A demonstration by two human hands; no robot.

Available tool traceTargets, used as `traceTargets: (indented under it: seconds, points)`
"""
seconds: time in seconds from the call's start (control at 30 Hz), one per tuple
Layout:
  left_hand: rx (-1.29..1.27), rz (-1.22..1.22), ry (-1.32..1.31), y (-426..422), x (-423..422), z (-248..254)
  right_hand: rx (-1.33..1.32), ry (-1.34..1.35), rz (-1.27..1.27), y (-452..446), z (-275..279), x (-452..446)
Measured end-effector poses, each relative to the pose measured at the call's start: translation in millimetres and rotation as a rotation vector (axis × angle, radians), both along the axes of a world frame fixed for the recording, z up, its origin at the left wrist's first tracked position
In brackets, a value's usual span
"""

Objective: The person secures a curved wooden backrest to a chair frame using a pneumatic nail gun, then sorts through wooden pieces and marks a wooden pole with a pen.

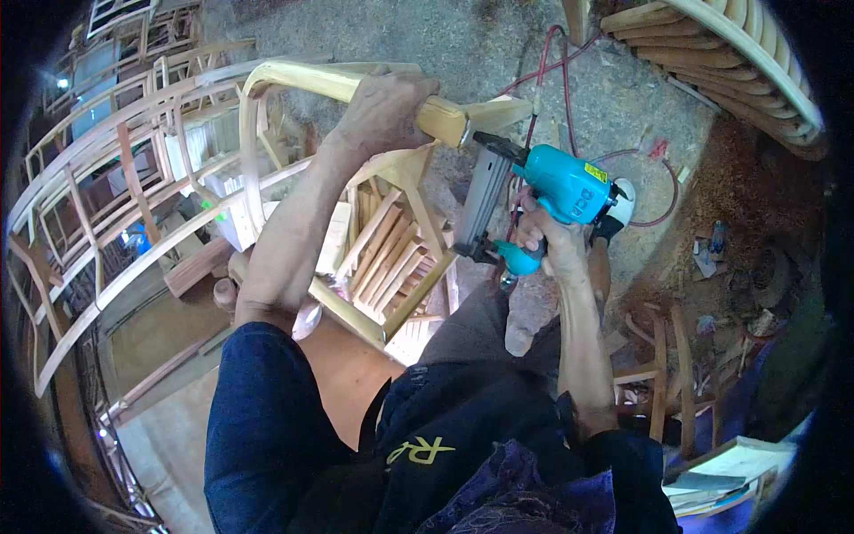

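Observation:
My right hand (553,233) is wrapped around the handle of a teal pneumatic nail gun (569,182), which has a long grey magazine (483,200). The gun's nose is close to the end of a curved wooden chair arm (307,82); whether they touch I cannot tell. My left hand (387,109) grips that chair arm from above, near its end, fingers partly hidden. Below lies the chair's wooden frame (414,298), angled in front of my legs, with slats seen through it. From the gun a red air hose (567,89) runs off across the floor.
Stacked curved wooden parts (703,44) stand at the upper right. Many wooden chair frames (116,169) crowd the left side. Wood pieces (680,374) and clutter lie at the lower right. The concrete floor (356,31) has loose hose and scraps on it.

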State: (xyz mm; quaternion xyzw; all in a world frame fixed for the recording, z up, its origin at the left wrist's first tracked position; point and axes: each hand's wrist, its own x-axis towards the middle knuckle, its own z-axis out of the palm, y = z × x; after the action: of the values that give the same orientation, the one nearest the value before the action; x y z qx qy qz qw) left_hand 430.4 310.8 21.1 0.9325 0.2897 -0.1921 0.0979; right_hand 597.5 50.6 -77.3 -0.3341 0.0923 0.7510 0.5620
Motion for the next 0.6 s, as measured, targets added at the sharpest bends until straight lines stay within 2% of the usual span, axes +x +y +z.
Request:
traceTargets:
  seconds: [0.13,0.23,0.33,0.6]
  points:
    - [0.005,-0.087,-0.059,2.2,0.1,0.9,0.003,-0.034,0.048,4.3,1.4,1.8]
    - [-0.031,-0.019,0.123,3.7,1.9,-2.5,-0.003,-0.058,0.089,3.8,-2.9,5.0]
    - [-0.031,-0.032,0.176,7.2,5.9,-1.2,-0.04,-0.081,0.122,1.1,-3.3,5.5]
    - [-0.027,-0.041,0.057,4.3,0.9,-7.4,-0.047,-0.049,0.1,-0.3,-1.2,5.1]
